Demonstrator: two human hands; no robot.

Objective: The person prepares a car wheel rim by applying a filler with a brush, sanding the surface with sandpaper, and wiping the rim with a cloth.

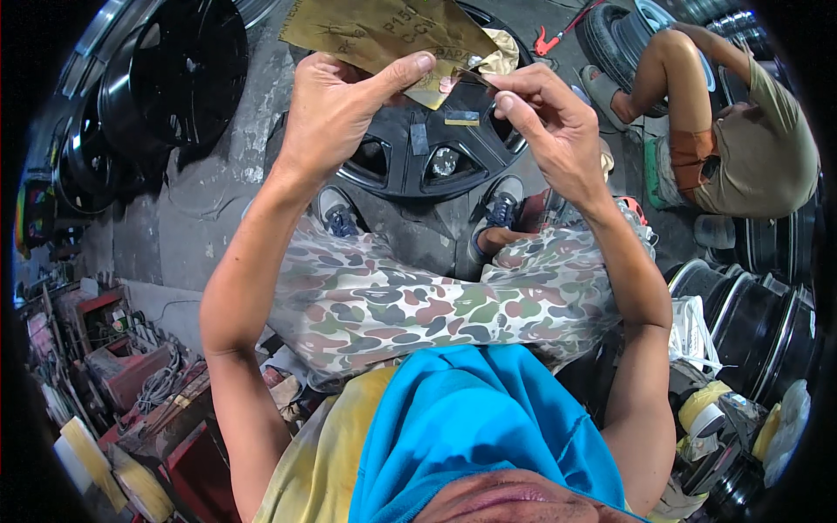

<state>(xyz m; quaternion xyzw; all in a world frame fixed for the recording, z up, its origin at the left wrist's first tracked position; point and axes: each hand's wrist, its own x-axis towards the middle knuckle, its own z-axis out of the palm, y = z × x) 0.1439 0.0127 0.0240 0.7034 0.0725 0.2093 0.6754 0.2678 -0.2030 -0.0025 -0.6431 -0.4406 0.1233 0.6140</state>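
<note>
Between finger and thumb, my left hand (336,109) grips a brown-yellow sheet of sandpaper (392,33) with print on its back. Close to the sheet's lower right corner, my right hand (554,126) pinches a thin dark flat piece (473,78); whether it is part of the sheet I cannot tell. Both hands are raised over a black alloy wheel (370,180) lying flat on the floor before my feet. On its face rest a small grey block (419,139) and a dark block with a yellow edge (462,118). Behind my right fingers sits a crumpled cream wad (501,54).
Black wheel rims (174,74) stand at the left, more rims (754,331) at the right. A co-worker (750,148) sits at the right by a tyre (610,48). A red air gun (547,40) lies on the floor. Red equipment (135,375) clutters the lower left.
</note>
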